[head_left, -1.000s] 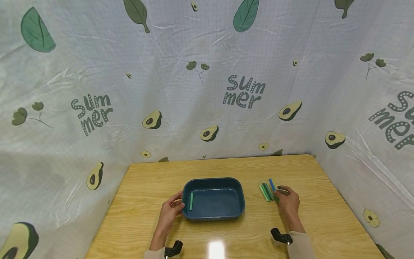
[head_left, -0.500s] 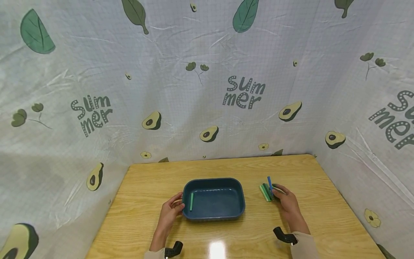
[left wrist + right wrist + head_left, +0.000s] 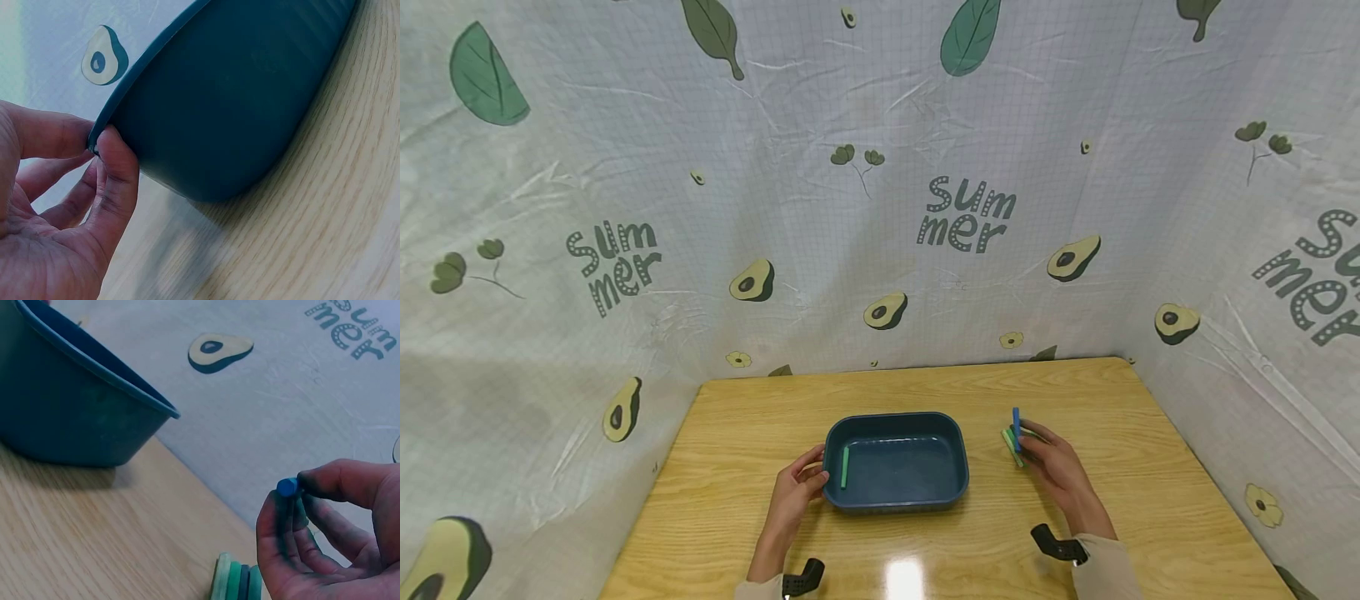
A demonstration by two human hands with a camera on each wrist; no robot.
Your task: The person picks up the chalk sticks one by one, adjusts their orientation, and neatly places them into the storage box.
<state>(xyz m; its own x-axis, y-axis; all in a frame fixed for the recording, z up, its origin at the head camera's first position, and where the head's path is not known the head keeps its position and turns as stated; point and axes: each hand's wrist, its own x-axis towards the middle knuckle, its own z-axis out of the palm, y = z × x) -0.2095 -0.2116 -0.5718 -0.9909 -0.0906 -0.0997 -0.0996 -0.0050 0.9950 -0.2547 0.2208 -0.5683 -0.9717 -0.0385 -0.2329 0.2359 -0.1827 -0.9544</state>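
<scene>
My left hand (image 3: pixel 792 493) pinches the left rim of a dark blue rectangular basin (image 3: pixel 898 505), thumb outside against the wall in the left wrist view. One green chalk stick (image 3: pixel 845 468) lies inside the basin near its left end. In my right hand (image 3: pixel 1062 473) a blue chalk stick (image 3: pixel 287 487) is pinched between thumb and fingertips, raised over the table. Its end faces the camera in the right wrist view. Below it lie several green and dark chalk sticks (image 3: pixel 235 581) side by side, partly hidden by the hand. Coloured dust marks the right fingers (image 3: pixel 322 478).
The light wooden table (image 3: pixel 760 408) meets a white printed curtain (image 3: pixel 820 208) at the back and sides. The basin stands mid-table, with bare wood between it and the chalk row on the right. A bright reflection (image 3: pixel 902 577) shows near the front.
My right hand has lifted the blue chalk stick off the right side of the row, tilted it more upright and moved it slightly left. The left hand and basin have stayed put.
</scene>
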